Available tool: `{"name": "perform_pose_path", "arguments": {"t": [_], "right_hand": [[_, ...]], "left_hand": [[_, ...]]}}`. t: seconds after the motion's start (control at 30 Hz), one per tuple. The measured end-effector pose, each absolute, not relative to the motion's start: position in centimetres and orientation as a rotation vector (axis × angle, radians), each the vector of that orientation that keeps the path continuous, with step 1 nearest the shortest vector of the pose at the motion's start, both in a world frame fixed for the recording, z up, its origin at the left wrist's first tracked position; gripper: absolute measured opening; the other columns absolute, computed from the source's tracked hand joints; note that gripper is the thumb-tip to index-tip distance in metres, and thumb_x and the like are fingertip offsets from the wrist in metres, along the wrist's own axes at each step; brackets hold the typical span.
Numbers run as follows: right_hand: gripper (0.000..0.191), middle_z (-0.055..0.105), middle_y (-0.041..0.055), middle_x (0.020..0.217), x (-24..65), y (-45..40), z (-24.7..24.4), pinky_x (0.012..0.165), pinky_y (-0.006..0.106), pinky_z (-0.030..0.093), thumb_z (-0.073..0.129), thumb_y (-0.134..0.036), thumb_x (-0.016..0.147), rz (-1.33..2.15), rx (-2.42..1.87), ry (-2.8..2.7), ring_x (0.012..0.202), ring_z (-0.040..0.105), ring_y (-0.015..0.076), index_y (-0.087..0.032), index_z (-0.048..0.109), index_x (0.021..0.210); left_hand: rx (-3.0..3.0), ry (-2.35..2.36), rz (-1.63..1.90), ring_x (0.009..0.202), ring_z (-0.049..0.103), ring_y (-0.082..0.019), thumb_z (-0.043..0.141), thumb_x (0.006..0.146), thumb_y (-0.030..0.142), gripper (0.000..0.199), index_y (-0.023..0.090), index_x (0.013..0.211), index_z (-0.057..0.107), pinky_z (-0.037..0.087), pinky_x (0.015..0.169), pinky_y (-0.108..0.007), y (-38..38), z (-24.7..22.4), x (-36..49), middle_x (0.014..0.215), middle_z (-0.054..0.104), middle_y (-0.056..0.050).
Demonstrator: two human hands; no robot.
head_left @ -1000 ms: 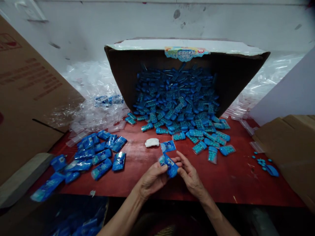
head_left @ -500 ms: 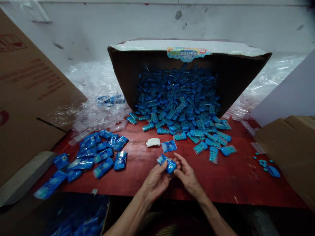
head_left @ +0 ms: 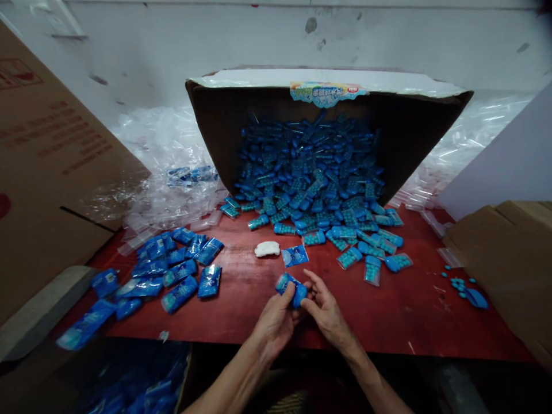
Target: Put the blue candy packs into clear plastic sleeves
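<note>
Above the table's front edge, a small candy bottle (head_left: 295, 292) in a printed blue sleeve lies tilted between my hands. My left hand (head_left: 276, 316) is closed around it, thumb pressed on top. My right hand (head_left: 326, 310) holds its lower right end with thumb and fingertips, the index finger stretched away. Just beyond lie a flat blue printed sleeve (head_left: 295, 256) and a crumpled white wad (head_left: 267, 248). Several sleeved bottles (head_left: 180, 293) are heaped on the left. Unsleeved clear bottles with blue caps and turquoise candies (head_left: 351, 258) spread out from a tipped carton (head_left: 431, 126).
Clear plastic pieces (head_left: 172, 138) pile up behind the left heap. Large cardboard boxes stand left (head_left: 52, 149) and right (head_left: 504, 259). Loose turquoise balls lie by a blue cap (head_left: 476, 298) on the red table (head_left: 379, 322). Below the front edge, a container holds more blue packs (head_left: 150, 397).
The bottle has turned slightly in my fingers, and its sleeve now covers more of the right end. My right thumb has shifted a little left along it. The things on the table have stayed put.
</note>
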State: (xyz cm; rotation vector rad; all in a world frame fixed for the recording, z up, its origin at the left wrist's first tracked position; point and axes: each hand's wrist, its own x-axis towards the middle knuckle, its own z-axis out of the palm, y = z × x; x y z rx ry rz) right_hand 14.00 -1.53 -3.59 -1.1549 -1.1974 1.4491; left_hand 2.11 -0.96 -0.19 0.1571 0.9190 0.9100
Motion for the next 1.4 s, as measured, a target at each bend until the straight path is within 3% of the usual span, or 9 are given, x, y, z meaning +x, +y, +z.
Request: {"name": "perform_pose_path", "arguments": {"t": [0.47, 0.77, 0.9, 1.03, 1.2, 1.27, 1.4], "right_hand": [[0.055, 0.052, 0.001, 0.108, 14.9, -1.3, -2.0, 0.088, 0.031, 0.036, 0.054, -0.018, 0.073, 1.638, -1.035, -1.233, 0.095, 0.05, 0.0153, -0.026, 0.036, 0.124], [0.046, 0.056, 0.0026, 0.107, 13.4, -1.5, -2.6, 0.084, 0.031, 0.041, 0.055, -0.02, 0.072, 1.54, -1.099, -1.319, 0.095, 0.053, 0.0171, -0.025, 0.044, 0.117], [0.033, 0.057, 0.0019, 0.09, 14.0, 0.3, -1.2, 0.076, 0.028, 0.043, 0.052, -0.022, 0.076, 1.209, -1.236, -1.687, 0.083, 0.054, 0.0151, -0.023, 0.051, 0.109], [0.026, 0.055, 0.004, 0.095, 14.6, 4.1, -1.0, 0.078, 0.025, 0.04, 0.045, -0.022, 0.081, 0.699, -1.423, -1.975, 0.088, 0.052, 0.015, -0.022, 0.053, 0.106], [0.017, 0.056, 0.0058, 0.092, 13.9, 7.7, -2.9, 0.072, 0.028, 0.037, 0.047, -0.02, 0.08, 0.332, -1.685, -2.154, 0.086, 0.049, 0.0188, -0.023, 0.059, 0.092], [0.015, 0.057, 0.0062, 0.087, 13.6, 8.1, -3.7, 0.07, 0.029, 0.036, 0.047, -0.018, 0.08, 0.301, -1.711, -2.16, 0.084, 0.049, 0.0192, -0.022, 0.06, 0.084], [0.016, 0.058, 0.0065, 0.082, 13.4, 7.9, -3.9, 0.069, 0.027, 0.034, 0.043, -0.017, 0.082, 0.244, -1.722, -2.174, 0.081, 0.049, 0.0186, -0.019, 0.059, 0.077]], "left_hand": [[0.326, 0.65, 0.857, 0.085, 0.061, -0.017, 0.048, 0.079, 0.017, 0.024, 0.01, 0.098, 0.059, 0.041, 0.084, -0.03, -0.9, 0.0, 0.5, 0.087, 0.067, -0.01], [0.414, 0.874, 0.96, 0.075, 0.062, -0.018, 0.057, 0.073, 0.021, 0.014, 0.009, 0.08, 0.062, 0.046, 0.076, -0.029, -1.4, -0.1, -0.3, 0.076, 0.067, -0.009], [0.234, 1.038, 1.252, 0.077, 0.063, -0.021, 0.051, 0.076, 0.03, 0.019, 0.013, 0.08, 0.059, 0.048, 0.076, -0.037, -0.6, 0.3, -5.3, 0.077, 0.067, -0.009], [0.078, 1.131, 1.505, 0.085, 0.062, -0.022, 0.031, 0.083, 0.042, 0.041, 0.01, 0.087, 0.056, 0.051, 0.07, -0.036, 0.3, 1.0, -10.5, 0.089, 0.064, -0.014], [0.064, 1.218, 1.269, 0.07, 0.065, -0.019, 0.041, 0.08, 0.016, 0.014, 0.013, 0.081, 0.055, 0.051, 0.067, -0.032, -0.3, 0.5, -9.0, 0.064, 0.064, -0.005], [0.099, 1.179, 1.128, 0.067, 0.065, -0.019, 0.047, 0.076, 0.015, 0.008, 0.013, 0.081, 0.054, 0.05, 0.068, -0.033, -0.5, 0.0, -6.6, 0.061, 0.064, -0.004], [0.213, 1.129, 1.019, 0.054, 0.062, -0.016, 0.055, 0.072, 0.02, 0.017, 0.014, 0.087, 0.053, 0.048, 0.062, -0.029, -0.3, -0.8, -2.1, 0.061, 0.064, -0.003]]}}
